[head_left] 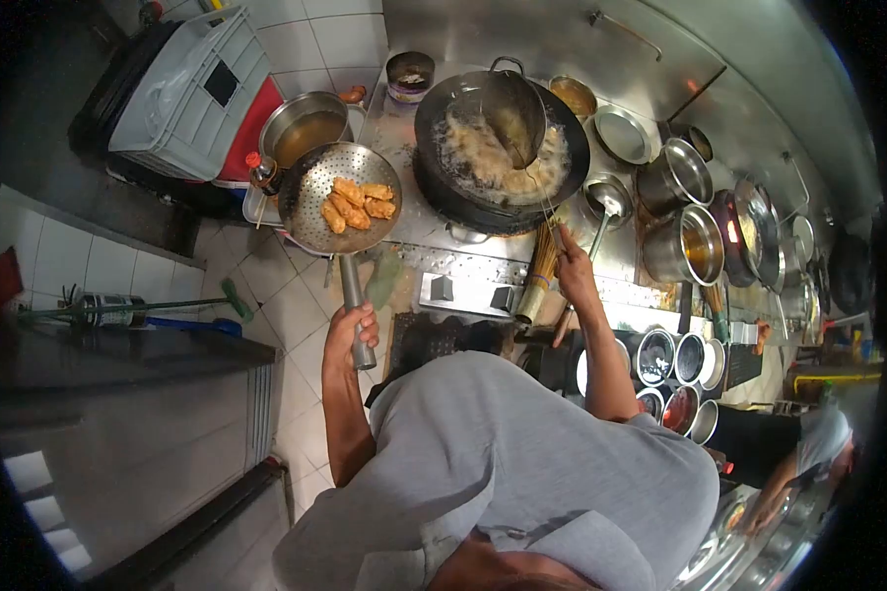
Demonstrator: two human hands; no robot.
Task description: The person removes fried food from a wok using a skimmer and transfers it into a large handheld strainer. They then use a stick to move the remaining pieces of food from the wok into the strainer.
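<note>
My left hand (351, 337) is wrapped round the grey handle of a perforated strainer (306, 212), which holds several browned fried pieces (360, 205) near a metal pot of liquid. My right hand (574, 264) is closed on the thin handle of a tool that reaches into a big black wok (432, 182). In the wok, oil bubbles round pale pieces (473, 148); a dark rounded pan (511, 110) rests inside against its far side. What the far end of the tool looks like is hard to make out.
A metal pot (327, 106) and a red-capped bottle (263, 173) stand at the left, by a grey crate (182, 108). A bamboo brush (539, 281), a ladle (607, 202) and steel pots (682, 177) lie rightward. Another person's arm (777, 492) shows lower right.
</note>
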